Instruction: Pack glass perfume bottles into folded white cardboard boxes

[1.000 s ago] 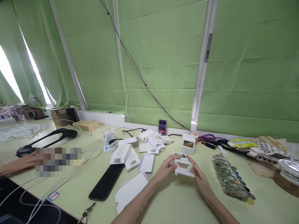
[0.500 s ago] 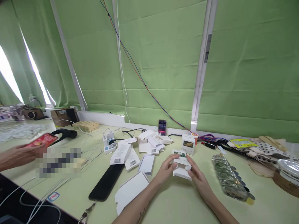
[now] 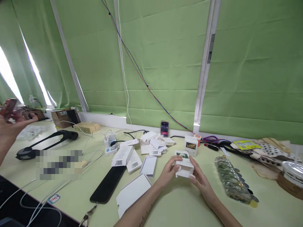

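Between my two hands is a small white cardboard box (image 3: 186, 162) with a green picture on its upper face; the end facing me is open. My left hand (image 3: 170, 168) grips its left side, fingers on the top panel. On the other side, my right hand (image 3: 199, 175) holds the right wall, its thumb by the lower flap. Just behind stands a similar white box (image 3: 190, 145) with a dark yellowish picture. Flattened white cartons (image 3: 133, 192) lie left of my forearm, with more folded cartons (image 3: 152, 143) heaped further back.
A black phone (image 3: 107, 186) and keys (image 3: 87, 216) lie to the left, near a power strip (image 3: 110, 145) and cables. On the right are a row of clear-wrapped round items (image 3: 233, 179) and a lidded cup (image 3: 292, 179). Another person's hand (image 3: 11, 126) lifts a red phone.
My hands have shifted slightly on the box, and its near flap now sits higher with the opening wider. At left, the other person's hand has raised the red phone away from the table.
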### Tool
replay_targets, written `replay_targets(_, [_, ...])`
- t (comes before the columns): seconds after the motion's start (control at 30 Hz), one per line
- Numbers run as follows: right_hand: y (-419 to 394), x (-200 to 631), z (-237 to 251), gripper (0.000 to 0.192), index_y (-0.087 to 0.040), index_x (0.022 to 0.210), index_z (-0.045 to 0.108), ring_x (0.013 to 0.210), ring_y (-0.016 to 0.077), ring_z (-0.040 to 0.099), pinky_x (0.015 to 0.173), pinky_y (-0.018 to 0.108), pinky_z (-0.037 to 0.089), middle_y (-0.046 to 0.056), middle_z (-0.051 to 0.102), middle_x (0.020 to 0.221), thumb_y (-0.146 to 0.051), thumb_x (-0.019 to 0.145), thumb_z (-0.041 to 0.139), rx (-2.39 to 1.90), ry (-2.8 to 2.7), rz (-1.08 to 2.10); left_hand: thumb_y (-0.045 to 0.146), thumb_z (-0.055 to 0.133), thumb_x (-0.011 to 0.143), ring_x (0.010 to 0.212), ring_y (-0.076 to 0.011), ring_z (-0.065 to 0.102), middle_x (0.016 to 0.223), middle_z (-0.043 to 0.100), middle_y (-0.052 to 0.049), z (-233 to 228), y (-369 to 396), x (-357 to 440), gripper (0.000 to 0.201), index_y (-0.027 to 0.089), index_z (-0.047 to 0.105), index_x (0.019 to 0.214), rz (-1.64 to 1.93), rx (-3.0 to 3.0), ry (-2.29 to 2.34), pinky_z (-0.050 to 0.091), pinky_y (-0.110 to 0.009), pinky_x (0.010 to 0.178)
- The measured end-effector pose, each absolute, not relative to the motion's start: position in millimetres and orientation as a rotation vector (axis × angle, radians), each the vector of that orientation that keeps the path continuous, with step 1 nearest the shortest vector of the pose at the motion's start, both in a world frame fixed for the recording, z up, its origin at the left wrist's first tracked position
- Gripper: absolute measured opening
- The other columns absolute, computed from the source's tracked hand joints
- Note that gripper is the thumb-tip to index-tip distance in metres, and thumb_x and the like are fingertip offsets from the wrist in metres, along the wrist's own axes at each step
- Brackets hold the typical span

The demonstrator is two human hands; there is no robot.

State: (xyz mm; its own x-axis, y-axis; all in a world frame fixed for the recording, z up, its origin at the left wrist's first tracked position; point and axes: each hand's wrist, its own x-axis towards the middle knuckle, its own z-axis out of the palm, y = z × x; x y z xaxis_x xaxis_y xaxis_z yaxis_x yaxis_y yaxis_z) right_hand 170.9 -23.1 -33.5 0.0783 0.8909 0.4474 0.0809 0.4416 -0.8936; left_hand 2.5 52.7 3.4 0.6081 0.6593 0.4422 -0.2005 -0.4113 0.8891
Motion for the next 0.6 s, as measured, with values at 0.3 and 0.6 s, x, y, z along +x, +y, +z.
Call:
replay_targets(0.3, [-23.9,174.1,-29.2,0.040,-0.033,0.122,0.059,0.137,0.0276,0.029,0.106,0.042,0.037,0.002,0.032,0.150,-0.047,0.085,0.053,-1.012,-1.310,0.705,0.048,0.043,0.090,0.123,-0.0258,0.042,0.124,0.052,-0.012,5.5,48.9,1.7,0.040,0.021,0.061,0.113,1.003,1.844,0.317,0.031,-0.039,0.106])
replay_targets(0.6, [-24.9,174.3,-26.2,0.034,-0.033,0.110,0.067,0.136,0.0287,0.031,0.105,0.041,0.039,0.000,0.033,0.148,-0.050,0.084,0.053,-1.074,-1.320,0.671,0.053,0.041,0.089,0.119,-0.0261,0.045,0.123,0.052,-0.013,6.3,47.4,2.4,0.045,0.021,0.062,0.114,0.975,1.864,0.307,0.035,-0.039,0.102])
